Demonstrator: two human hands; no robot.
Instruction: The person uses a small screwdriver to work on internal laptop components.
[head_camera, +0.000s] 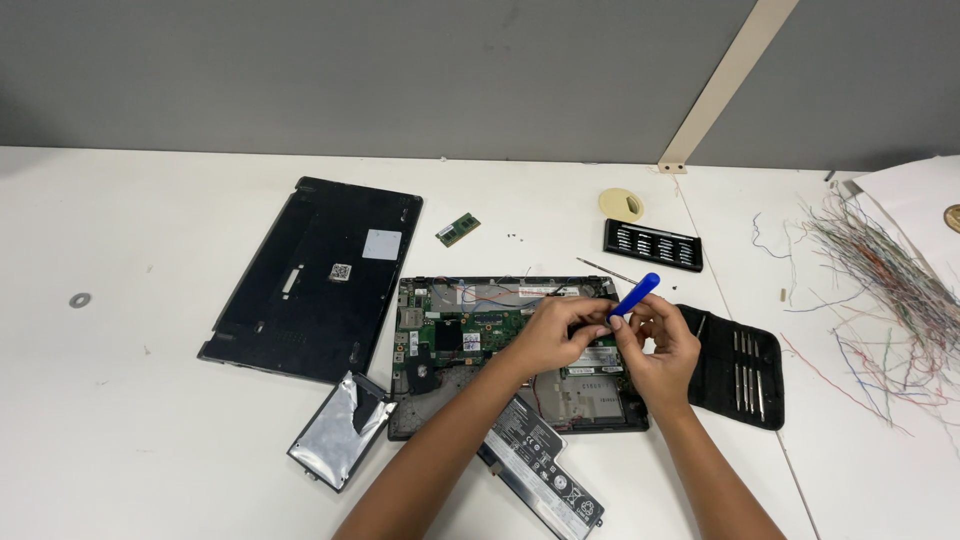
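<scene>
Here, two bare hands are working over an open laptop (470, 330) that is lying on a white table (120, 400). The laptop's insides are showing, with a green board and thin wires. The right hand (660, 350) is pinching a blue tool (636, 295) between its thumb and fingers, with the fingers curled in close. The tool is tilting up and away, so its top end is pointing toward the far side of the table. The left hand (555, 335) is reaching in from the left, with its fingers bunched together and touching the right hand's fingertips near the low end of the tool. I cannot tell if it is holding something tiny. Both hands are hovering over the right part of the laptop.

A black cover (310, 275) is lying flat just to the left of the laptop. A shiny silver drive (340, 430) is sitting near the laptop's front left corner. A long black battery (545, 465) is lying in front of the laptop, partly under the left arm. A small green chip card (458, 229) is resting behind the laptop. A black tool pouch (740, 365) is lying open just right of the right hand, and a black box of bits (653, 245) is sitting farther back. A messy pile of thin wires (890, 290) is spreading across the far right.
</scene>
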